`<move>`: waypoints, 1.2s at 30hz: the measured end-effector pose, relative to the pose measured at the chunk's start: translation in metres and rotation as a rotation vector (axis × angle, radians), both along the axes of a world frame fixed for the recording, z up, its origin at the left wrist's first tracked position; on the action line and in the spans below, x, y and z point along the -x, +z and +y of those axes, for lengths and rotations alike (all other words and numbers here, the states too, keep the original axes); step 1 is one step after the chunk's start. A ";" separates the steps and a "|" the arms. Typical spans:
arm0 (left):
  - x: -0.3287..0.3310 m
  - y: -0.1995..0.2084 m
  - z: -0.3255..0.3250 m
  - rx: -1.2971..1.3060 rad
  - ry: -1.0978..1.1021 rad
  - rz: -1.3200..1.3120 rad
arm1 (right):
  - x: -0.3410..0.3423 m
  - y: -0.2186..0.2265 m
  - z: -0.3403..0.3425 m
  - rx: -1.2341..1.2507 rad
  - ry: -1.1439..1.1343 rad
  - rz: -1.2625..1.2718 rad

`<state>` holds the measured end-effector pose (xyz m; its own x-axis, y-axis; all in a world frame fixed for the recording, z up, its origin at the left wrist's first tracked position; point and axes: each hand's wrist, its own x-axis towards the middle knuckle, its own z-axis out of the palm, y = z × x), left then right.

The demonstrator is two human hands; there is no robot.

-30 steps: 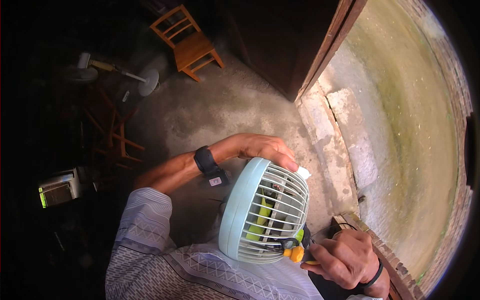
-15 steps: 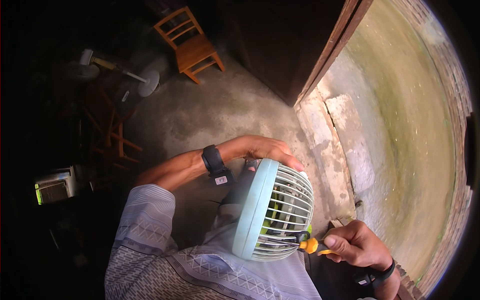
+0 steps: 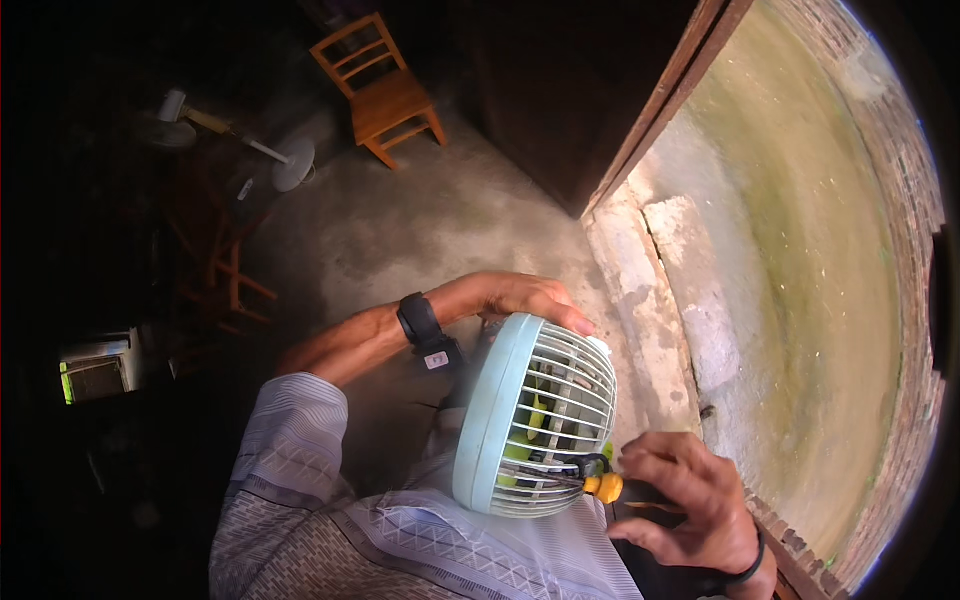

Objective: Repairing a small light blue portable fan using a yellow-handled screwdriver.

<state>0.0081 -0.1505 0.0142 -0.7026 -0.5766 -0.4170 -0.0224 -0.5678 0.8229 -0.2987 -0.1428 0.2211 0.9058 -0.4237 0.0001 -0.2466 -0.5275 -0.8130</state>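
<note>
Your right hand [image 3: 690, 500] is wrapped around a yellow-handled screwdriver [image 3: 590, 485], tip poked into the grille of the little pale blue fan [image 3: 530, 415] sitting in your lap. Your left hand [image 3: 515, 297] is gripping the fan's top rim. Farther off there's a wooden chair [image 3: 385, 90] on the concrete floor [image 3: 420, 230].

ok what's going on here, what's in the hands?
A person sits over a concrete floor holding a small pale blue fan on their lap. The left hand steadies it from behind the top of the cage. The right hand holds a screwdriver with a yellow and black handle, its tip at the lower front grille. A wooden chair stands further back.
</note>
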 end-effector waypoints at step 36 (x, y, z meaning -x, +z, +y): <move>0.027 0.003 0.001 0.045 -0.070 -0.067 | 0.031 -0.014 0.029 0.301 -0.044 0.012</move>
